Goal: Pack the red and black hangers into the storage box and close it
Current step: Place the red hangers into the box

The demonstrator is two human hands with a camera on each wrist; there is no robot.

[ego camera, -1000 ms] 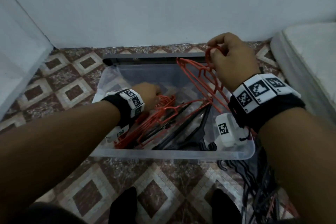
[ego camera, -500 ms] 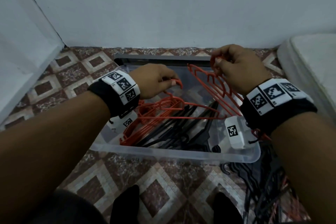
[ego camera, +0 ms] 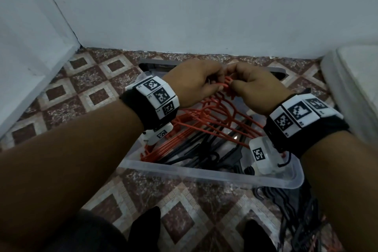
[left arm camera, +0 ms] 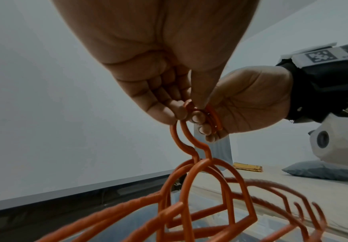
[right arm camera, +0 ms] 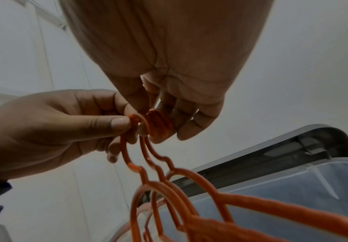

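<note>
Both hands, L [ego camera: 196,83] & R [ego camera: 255,88], pinched red hanger hooks [left arm camera: 197,113] over box [ego camera: 204,172]; best align hooks, lower flat.

Red hangers [ego camera: 219,112]: moulded plastic, matt, faintly ribbed bars; black hangers [ego camera: 206,149]: smooth plastic, slight sheen; storage box [ego camera: 204,172]: translucent frosted plastic; floor [ego camera: 88,86]: glossy speckled patterned tile.

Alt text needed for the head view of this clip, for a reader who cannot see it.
Both hands, left hand and right hand, pinch the hooks of red hangers together above a clear storage box already holding red and black hangers. More black hangers lie on the tiled floor beside it.
</note>
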